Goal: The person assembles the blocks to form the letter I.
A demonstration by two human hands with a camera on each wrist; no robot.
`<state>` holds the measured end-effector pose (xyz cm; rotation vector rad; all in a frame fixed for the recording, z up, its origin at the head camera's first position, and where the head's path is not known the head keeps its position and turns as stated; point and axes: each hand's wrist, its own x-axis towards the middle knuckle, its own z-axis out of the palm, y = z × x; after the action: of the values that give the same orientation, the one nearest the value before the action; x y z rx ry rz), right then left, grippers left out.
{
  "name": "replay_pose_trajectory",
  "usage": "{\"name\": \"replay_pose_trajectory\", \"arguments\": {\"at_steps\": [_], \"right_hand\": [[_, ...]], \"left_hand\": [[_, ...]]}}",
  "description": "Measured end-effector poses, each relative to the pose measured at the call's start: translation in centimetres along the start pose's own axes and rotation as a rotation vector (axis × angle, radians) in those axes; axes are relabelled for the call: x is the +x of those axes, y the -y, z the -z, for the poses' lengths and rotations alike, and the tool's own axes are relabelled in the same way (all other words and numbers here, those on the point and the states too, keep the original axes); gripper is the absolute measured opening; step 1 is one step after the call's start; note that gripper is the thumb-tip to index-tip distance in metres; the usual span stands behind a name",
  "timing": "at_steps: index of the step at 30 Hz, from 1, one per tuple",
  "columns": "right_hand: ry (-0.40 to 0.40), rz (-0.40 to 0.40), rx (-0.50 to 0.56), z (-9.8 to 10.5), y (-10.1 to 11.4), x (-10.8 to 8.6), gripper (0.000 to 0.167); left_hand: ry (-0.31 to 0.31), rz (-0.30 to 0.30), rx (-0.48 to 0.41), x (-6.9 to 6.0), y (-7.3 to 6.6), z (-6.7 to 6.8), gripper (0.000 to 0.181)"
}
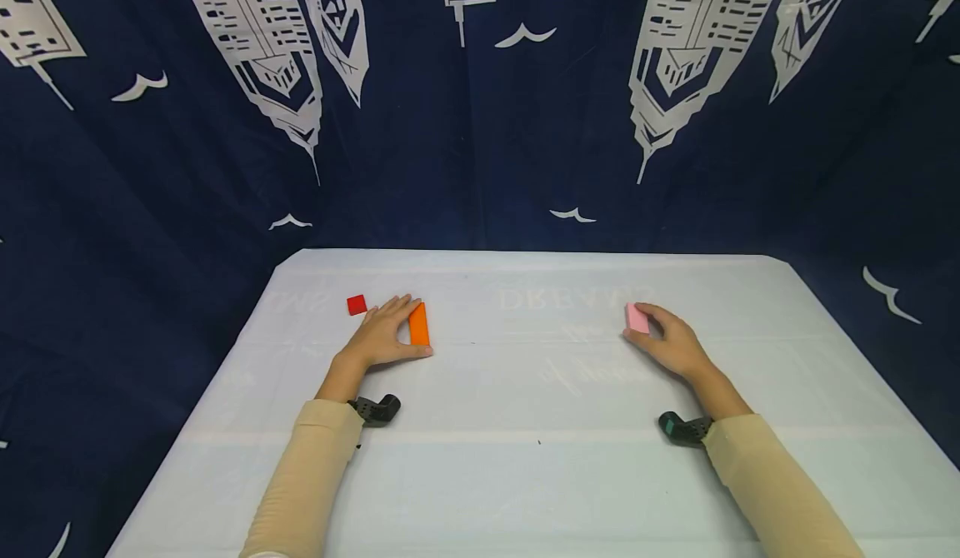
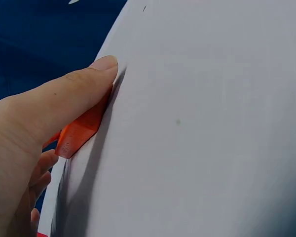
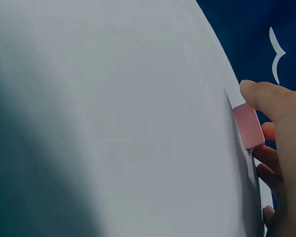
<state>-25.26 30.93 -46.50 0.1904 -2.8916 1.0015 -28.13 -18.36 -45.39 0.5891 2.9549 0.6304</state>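
On the left of the white table, my left hand holds an orange block between its thumb and fingers. The left wrist view shows the thumb lying along the near end of this orange block, which partly hides it. Just beyond that hand's fingers lies a small red block. Over on the right, my right hand pinches a pink block, thumb at the near end and fingers at the far end. In the right wrist view the pink block is low at the table surface.
The white table has a back edge against a dark blue curtain printed with white buildings and birds. Black wrist devices, a left one and a right one, stick out inward from the sleeves.
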Motion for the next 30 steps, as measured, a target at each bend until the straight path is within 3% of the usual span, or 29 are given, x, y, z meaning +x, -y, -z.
{"name": "replay_pose_trajectory", "arguments": {"at_steps": [13,30], "right_hand": [[-0.152,0.037,-0.033,-1.1,-0.8,0.2,0.059],[-0.201,0.061,-0.054,-1.6,-1.3,0.2,0.056]], "left_hand": [[-0.060,-0.038,-0.068,0.1,0.2,-0.5,0.095],[-0.073,0.026,-0.162,0.2,0.4,-1.1,0.094]]}}
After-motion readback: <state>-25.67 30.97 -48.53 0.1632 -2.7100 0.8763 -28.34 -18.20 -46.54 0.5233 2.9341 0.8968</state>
